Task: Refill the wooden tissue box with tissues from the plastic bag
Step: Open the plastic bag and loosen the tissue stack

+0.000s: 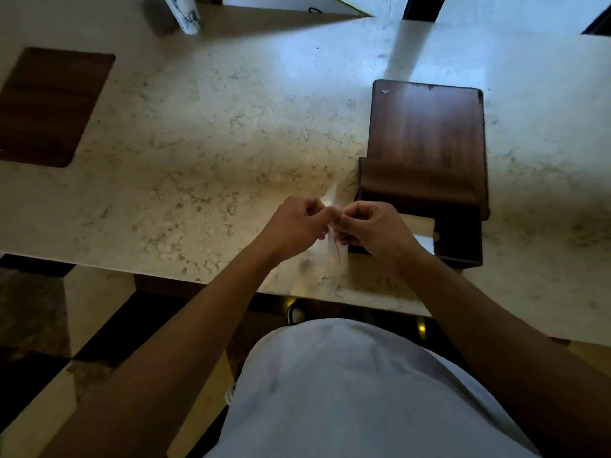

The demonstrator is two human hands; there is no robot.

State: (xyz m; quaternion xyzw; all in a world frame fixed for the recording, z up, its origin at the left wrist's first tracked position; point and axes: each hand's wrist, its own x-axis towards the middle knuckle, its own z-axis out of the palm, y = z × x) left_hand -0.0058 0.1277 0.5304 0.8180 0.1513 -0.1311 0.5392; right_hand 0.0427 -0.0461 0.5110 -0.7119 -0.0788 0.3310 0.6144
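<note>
The clear plastic bag (330,239), at frame centre, hangs between my hands: my left hand (294,226) and right hand (373,226) pinch its top together. The wooden tissue box (426,166) lies just right of my grip on the marble counter (215,143).

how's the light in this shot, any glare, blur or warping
Head view: dim and uneven, with a bright bluish glare patch on the counter beyond the box; the near counter and arms are in shadow; the bag pinched between the left hand and right hand looks blurred and washed out; the wide-angle lens bends the counter edges.
</note>
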